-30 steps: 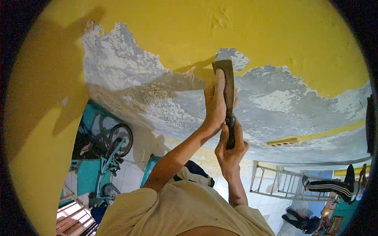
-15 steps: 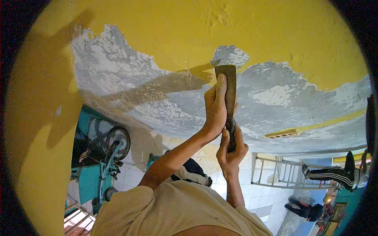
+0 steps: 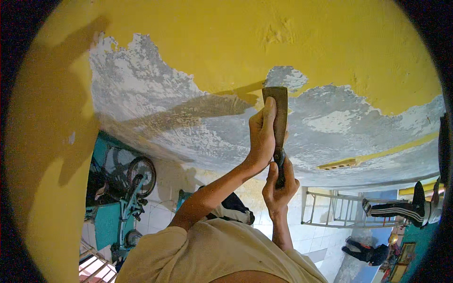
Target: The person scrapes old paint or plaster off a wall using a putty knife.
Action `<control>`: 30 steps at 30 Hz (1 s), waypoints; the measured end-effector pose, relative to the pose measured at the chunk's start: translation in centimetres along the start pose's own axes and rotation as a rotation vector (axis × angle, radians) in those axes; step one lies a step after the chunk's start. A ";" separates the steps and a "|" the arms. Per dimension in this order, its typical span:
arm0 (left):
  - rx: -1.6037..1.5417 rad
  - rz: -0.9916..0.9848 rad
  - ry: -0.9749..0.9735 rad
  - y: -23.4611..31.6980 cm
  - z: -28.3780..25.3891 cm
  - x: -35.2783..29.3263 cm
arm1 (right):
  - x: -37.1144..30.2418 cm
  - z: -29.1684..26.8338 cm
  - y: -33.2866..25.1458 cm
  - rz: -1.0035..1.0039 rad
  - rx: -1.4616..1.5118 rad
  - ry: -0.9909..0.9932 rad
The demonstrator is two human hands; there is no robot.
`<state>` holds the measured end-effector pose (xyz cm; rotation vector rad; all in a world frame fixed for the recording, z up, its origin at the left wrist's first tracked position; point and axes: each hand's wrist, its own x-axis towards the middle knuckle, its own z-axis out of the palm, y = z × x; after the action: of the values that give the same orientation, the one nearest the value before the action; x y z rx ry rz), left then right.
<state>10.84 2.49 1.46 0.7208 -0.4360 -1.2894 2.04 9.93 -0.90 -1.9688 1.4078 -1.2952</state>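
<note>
My right hand (image 3: pixel 280 189) is wrapped round the dark handle of a paint scraper (image 3: pixel 281 113), which points upward. Higher up, my left hand (image 3: pixel 262 134) holds the scraper's broad metal blade, its thumb lying along the front face and its fingers behind. The blade's wide end lies just under a small grey bare patch (image 3: pixel 286 78) in the yellow paint; whether it touches the surface I cannot tell. Around it spreads a large grey and white area of exposed plaster (image 3: pixel 226 134) with ragged paint edges. Shadows of my arms fall across it to the left.
A bicycle (image 3: pixel 130 198) stands at lower left beside teal surfaces. On the right are a metal ladder (image 3: pixel 335 207), a person in striped dark trousers (image 3: pixel 396 211) on it, and another person in dark clothes (image 3: pixel 365 252) below. A yellow strip with a socket block (image 3: pixel 337 164) crosses the plaster.
The whole view has shifted a little, so wall and hands appear slightly lower and further right. Against the wall, the scraper has moved slightly left. Both hands keep their grip.
</note>
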 end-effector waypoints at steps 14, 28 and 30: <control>0.095 0.101 0.045 -1.1 -0.7 1.0 | -0.4 0.5 0.3 0.113 -0.006 -0.006; 0.193 0.057 -0.040 -0.8 -1.6 1.1 | -0.9 1.0 0.1 0.036 -0.098 0.032; 0.190 0.099 -0.021 -1.2 -1.7 1.2 | -1.0 1.0 0.0 0.118 -0.056 0.024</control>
<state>11.40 1.55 -0.67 0.8345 -0.6099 -1.1732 2.88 10.63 -1.84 -1.8802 1.5632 -1.2424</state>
